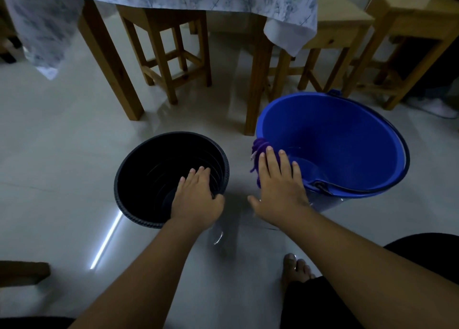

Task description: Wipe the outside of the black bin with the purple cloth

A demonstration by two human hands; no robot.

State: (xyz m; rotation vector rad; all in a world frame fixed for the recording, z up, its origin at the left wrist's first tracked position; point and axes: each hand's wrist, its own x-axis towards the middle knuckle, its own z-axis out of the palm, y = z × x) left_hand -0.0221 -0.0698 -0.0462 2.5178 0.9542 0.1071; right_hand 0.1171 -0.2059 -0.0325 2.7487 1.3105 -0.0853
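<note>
Head view: black bin, round and ribbed, upright on the tiled floor at centre-left; left hand hooked over its near-right rim, grip pinching the rim with fingers inside and thumb outside, seemingly to steady it. Purple cloth draped over the near-left rim of the blue bucket, just right of the bin. Right hand lies flat on the cloth, grip spread, not yet pinching it, likely about to gather it.
</note>
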